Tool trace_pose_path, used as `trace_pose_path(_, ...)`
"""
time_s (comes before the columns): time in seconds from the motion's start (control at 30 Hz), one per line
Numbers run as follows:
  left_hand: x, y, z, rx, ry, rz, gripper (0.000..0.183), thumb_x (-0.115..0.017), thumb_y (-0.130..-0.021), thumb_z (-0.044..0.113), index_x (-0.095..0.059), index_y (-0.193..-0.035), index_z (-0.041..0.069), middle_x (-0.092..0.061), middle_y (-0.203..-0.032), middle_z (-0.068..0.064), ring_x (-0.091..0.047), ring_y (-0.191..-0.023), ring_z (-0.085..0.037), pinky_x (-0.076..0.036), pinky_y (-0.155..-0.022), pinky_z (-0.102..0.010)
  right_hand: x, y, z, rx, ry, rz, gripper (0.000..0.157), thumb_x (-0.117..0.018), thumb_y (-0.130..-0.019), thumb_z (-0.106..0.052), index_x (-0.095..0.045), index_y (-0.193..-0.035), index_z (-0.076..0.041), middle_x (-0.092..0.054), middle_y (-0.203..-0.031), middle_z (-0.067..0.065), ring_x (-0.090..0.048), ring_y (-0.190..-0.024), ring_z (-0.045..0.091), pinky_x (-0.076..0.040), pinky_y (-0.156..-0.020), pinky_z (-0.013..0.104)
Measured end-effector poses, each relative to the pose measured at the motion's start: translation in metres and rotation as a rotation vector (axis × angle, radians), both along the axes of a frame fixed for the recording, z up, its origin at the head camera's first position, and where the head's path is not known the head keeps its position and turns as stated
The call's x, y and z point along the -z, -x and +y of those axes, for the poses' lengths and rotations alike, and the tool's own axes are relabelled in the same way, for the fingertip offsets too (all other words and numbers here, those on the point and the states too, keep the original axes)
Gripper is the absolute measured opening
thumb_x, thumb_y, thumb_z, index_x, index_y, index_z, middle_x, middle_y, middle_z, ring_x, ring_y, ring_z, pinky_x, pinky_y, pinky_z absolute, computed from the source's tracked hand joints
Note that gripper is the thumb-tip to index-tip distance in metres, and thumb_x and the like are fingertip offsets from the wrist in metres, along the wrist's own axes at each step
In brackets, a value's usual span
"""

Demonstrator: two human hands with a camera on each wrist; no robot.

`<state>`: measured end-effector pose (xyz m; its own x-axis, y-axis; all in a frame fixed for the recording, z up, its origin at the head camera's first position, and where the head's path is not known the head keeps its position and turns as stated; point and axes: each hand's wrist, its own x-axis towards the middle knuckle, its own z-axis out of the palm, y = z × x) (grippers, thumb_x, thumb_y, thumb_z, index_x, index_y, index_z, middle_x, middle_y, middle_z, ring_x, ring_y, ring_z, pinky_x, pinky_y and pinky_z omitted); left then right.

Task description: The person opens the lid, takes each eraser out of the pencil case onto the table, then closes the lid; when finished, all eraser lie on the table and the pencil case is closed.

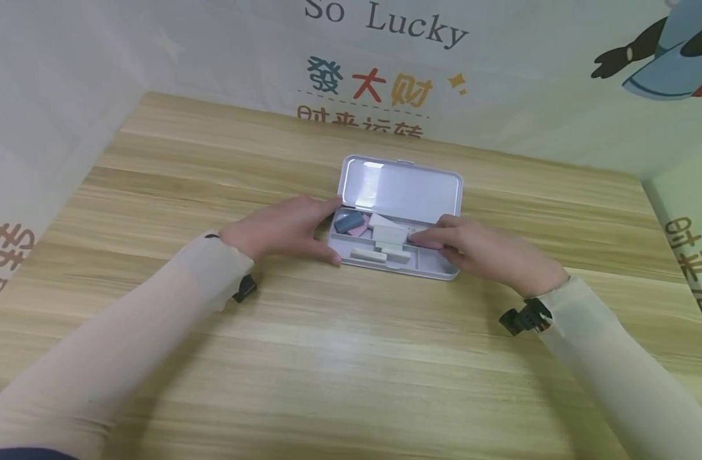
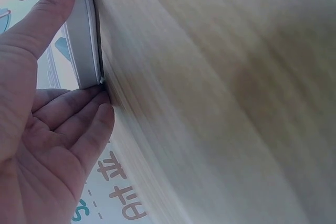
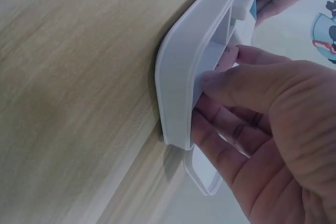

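A white pencil case (image 1: pixel 399 273) lies on the table with its lid (image 1: pixel 408 188) raised at the back. My left hand (image 1: pixel 284 230) grips its left end, thumb at the front corner and fingers at the rear. Inside are a dark blue eraser (image 1: pixel 348 222), a pink piece (image 1: pixel 359 227) and several white blocks (image 1: pixel 390 234). Over the right part of the case, my right hand (image 1: pixel 483 249) pinches a small pink eraser (image 3: pixel 227 59) between thumb and index finger. The other right fingers touch the case's end in the right wrist view.
The wooden table (image 1: pixel 328 358) extends around the case on all sides. A printed white cloth (image 1: pixel 224 57) hangs behind the table's far edge and along its sides. A small black device (image 1: pixel 523 318) is strapped at my right wrist.
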<state>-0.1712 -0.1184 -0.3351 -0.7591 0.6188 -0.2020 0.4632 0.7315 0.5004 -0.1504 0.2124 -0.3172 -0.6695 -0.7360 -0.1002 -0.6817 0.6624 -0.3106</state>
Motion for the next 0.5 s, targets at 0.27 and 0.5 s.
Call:
trace_pose_path(0.27,0.0016,0.0014,-0.0002,-0.001,0.019,0.015,0.105,-0.089,-0.080,0.049,-0.037,-0.161,0.006,-0.061,-0.148,-0.009,-0.060,-0.128,-0.023,-0.046,-0.120,-0.044,0.0016,-0.0005,0.0010,0.031,0.026,-0.010,0.039,-0.066,-0.099,0.001,-0.069,-0.137,-0.011,-0.074,-0.109,0.006,-0.062,-0.092,0.015,-0.057,-0.081,0.035)
trace_pose_path(0.5,0.0010,0.0014,-0.0003,-0.010,0.020,0.001,0.106,-0.089,-0.080,0.048,-0.036,-0.161,0.005,-0.060,-0.151,-0.011,-0.060,-0.128,-0.023,-0.045,-0.121,-0.044,0.0006,0.0001,0.0046,0.078,0.090,-0.055,0.039,-0.066,-0.101,-0.002,-0.067,-0.139,-0.008,-0.075,-0.122,0.009,-0.069,-0.105,0.021,-0.061,-0.089,0.041)
